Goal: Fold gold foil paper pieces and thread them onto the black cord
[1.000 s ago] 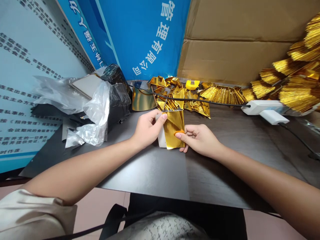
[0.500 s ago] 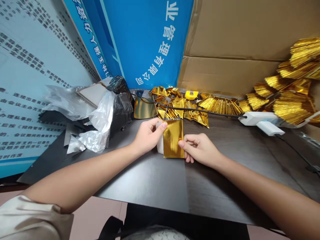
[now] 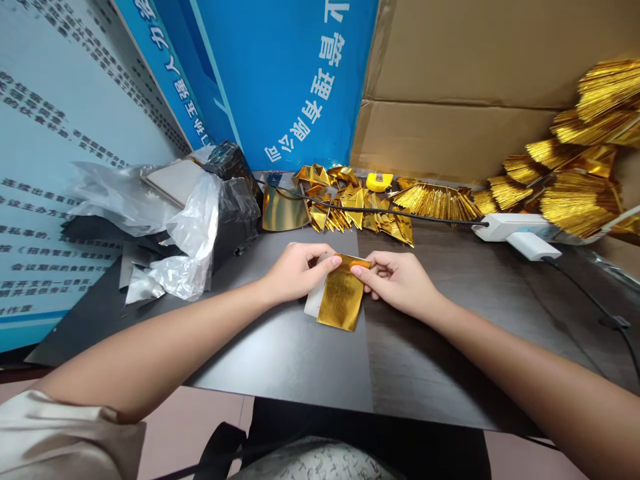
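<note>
A small sheet of gold foil paper (image 3: 343,301) with a white underside lies at the middle of the dark table (image 3: 430,347). My left hand (image 3: 295,270) pinches its top left corner, fingers closed. My right hand (image 3: 397,280) pinches its top right corner between thumb and forefinger. The top edge of the sheet is bent over between the two hands.
Folded gold foil pieces (image 3: 350,207) lie heaped at the back, with fanned gold stacks (image 3: 575,180) to the right. A black cable (image 3: 400,215) runs to a white power strip (image 3: 515,230). Crumpled plastic bags (image 3: 175,220) lie left. Blue boards and a cardboard box (image 3: 475,80) stand behind.
Both hands have shifted to the top edge of the gold sheet, which has slid toward me and turned slightly. Its top edge is now folding over.
</note>
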The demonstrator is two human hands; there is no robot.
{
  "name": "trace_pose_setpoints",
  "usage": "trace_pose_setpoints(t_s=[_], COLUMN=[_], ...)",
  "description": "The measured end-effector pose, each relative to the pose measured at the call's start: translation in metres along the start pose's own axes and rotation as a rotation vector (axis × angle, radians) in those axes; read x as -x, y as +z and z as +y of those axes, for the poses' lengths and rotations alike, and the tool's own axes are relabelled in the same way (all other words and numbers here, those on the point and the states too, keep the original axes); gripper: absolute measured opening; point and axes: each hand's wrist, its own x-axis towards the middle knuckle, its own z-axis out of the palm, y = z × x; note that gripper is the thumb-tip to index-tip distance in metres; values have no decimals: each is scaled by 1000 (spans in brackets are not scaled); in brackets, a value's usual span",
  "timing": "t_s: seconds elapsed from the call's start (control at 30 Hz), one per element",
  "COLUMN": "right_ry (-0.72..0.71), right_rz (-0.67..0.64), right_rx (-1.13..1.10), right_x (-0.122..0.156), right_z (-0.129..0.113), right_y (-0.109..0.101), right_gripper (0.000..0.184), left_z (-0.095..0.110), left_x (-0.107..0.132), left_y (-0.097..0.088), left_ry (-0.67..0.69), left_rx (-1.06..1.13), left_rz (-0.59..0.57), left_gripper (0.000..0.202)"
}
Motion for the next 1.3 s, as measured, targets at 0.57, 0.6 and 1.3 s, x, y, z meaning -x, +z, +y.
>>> trace_pose_setpoints(t_s=[0.57,0.6,1.3], right_ry=[-312,-334,-414], right_rz=[31,24,-11], right_rx=[581,586,629], right_x=[-8,-8,-7], right_z=[16,18,22], right_y=[-2,-3,-13], right_gripper=[10,9,19], left_z=[3,3,25], left_x=[6,7,12], left_y=[10,12,6], left_ry=[621,609,739], left_rx=[-613,-620,-492], left_rz=[-267,-276,-601], left_gripper=[33,34,32])
